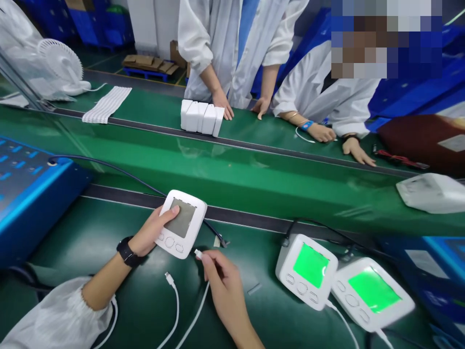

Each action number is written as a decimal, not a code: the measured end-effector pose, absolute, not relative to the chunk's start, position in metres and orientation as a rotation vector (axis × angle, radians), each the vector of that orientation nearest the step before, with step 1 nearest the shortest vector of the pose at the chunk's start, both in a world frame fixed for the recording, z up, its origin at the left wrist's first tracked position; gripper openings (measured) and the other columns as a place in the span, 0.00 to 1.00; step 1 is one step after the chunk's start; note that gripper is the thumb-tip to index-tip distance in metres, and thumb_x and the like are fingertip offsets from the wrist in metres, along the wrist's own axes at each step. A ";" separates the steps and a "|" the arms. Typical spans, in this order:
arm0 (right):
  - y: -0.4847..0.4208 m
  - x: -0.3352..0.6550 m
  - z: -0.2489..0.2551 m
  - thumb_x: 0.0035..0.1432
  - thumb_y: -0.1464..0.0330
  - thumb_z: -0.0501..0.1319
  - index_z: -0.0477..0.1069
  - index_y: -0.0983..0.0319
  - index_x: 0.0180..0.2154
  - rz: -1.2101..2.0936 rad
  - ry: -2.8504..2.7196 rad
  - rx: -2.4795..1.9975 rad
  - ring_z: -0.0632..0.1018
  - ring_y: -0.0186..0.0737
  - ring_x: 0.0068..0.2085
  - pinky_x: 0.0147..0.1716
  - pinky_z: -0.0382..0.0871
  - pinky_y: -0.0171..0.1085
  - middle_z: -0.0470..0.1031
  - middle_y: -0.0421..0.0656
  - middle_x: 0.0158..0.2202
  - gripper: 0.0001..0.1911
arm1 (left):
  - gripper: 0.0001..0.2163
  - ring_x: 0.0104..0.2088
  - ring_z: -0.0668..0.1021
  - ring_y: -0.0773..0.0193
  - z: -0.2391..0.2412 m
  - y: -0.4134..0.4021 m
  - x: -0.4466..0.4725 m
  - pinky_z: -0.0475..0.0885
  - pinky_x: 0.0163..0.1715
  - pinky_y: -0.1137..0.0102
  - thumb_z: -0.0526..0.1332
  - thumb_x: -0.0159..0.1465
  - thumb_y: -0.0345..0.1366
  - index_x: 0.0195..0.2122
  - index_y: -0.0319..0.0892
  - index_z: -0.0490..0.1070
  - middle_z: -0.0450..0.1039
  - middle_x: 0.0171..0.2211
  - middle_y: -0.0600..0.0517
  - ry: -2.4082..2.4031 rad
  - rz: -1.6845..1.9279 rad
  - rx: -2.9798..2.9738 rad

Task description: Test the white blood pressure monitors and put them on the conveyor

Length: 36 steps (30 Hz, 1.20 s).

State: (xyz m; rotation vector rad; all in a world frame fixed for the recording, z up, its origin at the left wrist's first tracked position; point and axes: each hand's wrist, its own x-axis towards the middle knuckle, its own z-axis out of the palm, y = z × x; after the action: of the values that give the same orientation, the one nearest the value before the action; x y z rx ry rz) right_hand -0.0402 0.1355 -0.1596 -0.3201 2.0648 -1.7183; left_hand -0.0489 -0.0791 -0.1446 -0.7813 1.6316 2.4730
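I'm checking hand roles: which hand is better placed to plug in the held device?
Probably the right hand: it pinches a white cable plug close to the device, which the left hand holds.

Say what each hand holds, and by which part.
Left hand: grey-screened device, by its left edge, thumb on screen. Right hand: white cable, by its plug.

I look from my own head, forward and down over the green bench (267,327), close above my left hand (148,235) and right hand (223,281) at lower centre; a white-coated person (221,53) faces me, farther off, at the upper middle.
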 end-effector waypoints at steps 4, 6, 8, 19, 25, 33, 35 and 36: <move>0.136 -0.039 -0.163 0.71 0.54 0.57 0.74 0.60 0.34 -1.745 2.099 -0.313 0.66 0.37 0.25 0.26 0.58 0.34 0.65 0.36 0.22 0.19 | 0.27 0.35 0.82 0.59 -0.147 -0.077 -0.049 0.75 0.33 0.72 0.75 0.56 0.54 0.48 0.40 0.77 0.82 0.40 0.47 1.800 2.394 -0.708; 0.134 -0.038 -0.165 0.71 0.56 0.57 0.72 0.60 0.32 -1.738 2.150 -0.344 0.66 0.36 0.25 0.26 0.58 0.34 0.65 0.36 0.22 0.18 | 0.26 0.37 0.82 0.59 -0.149 -0.076 -0.049 0.76 0.34 0.72 0.74 0.58 0.54 0.50 0.42 0.76 0.82 0.42 0.47 1.857 2.378 -0.705; 0.133 -0.038 -0.166 0.71 0.58 0.58 0.71 0.60 0.31 -1.722 2.193 -0.390 0.67 0.36 0.25 0.27 0.58 0.35 0.65 0.35 0.23 0.17 | 0.27 0.35 0.82 0.58 -0.149 -0.077 -0.050 0.75 0.32 0.72 0.73 0.58 0.55 0.52 0.43 0.76 0.82 0.41 0.48 1.847 2.375 -0.726; 0.131 -0.034 -0.164 0.73 0.59 0.56 0.71 0.59 0.32 -1.724 2.129 -0.410 0.72 0.34 0.25 0.27 0.61 0.33 0.72 0.36 0.23 0.17 | 0.27 0.36 0.82 0.55 -0.146 -0.076 -0.047 0.74 0.30 0.71 0.72 0.58 0.57 0.51 0.43 0.77 0.82 0.41 0.47 2.043 2.217 -0.624; 0.125 -0.028 -0.160 0.76 0.58 0.46 0.73 0.60 0.44 -1.600 2.262 -0.401 0.81 0.45 0.38 0.38 0.71 0.39 0.81 0.44 0.36 0.20 | 0.31 0.40 0.82 0.53 -0.149 -0.066 -0.041 0.77 0.37 0.68 0.72 0.58 0.57 0.56 0.44 0.74 0.82 0.45 0.46 1.999 2.290 -0.731; 0.135 -0.039 -0.135 0.60 0.62 0.71 0.39 0.53 0.73 -2.193 1.579 -0.095 0.76 0.53 0.60 0.57 0.74 0.51 0.71 0.50 0.64 0.53 | 0.26 0.55 0.78 0.41 -0.140 -0.057 -0.037 0.77 0.52 0.53 0.57 0.67 0.62 0.51 0.48 0.80 0.80 0.51 0.43 2.026 2.120 -0.437; 0.138 -0.044 -0.135 0.61 0.59 0.71 0.47 0.51 0.70 -2.386 1.196 -0.091 0.77 0.51 0.61 0.57 0.75 0.50 0.72 0.48 0.63 0.45 | 0.21 0.58 0.76 0.40 -0.140 -0.056 -0.045 0.74 0.57 0.52 0.66 0.63 0.56 0.49 0.49 0.81 0.79 0.53 0.45 2.481 1.878 -0.279; 0.139 -0.046 -0.136 0.61 0.58 0.72 0.50 0.51 0.69 -2.429 1.080 -0.094 0.77 0.51 0.60 0.57 0.75 0.51 0.72 0.48 0.63 0.44 | 0.20 0.60 0.74 0.40 -0.142 -0.055 -0.050 0.71 0.60 0.51 0.69 0.61 0.53 0.49 0.50 0.80 0.78 0.55 0.45 2.688 1.705 -0.136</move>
State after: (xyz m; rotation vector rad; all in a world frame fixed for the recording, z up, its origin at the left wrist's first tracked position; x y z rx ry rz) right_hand -0.0460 0.1393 -0.1360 -0.0937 1.0801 -2.4287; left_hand -0.0500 -0.0548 -0.1417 -0.1364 2.6883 1.7046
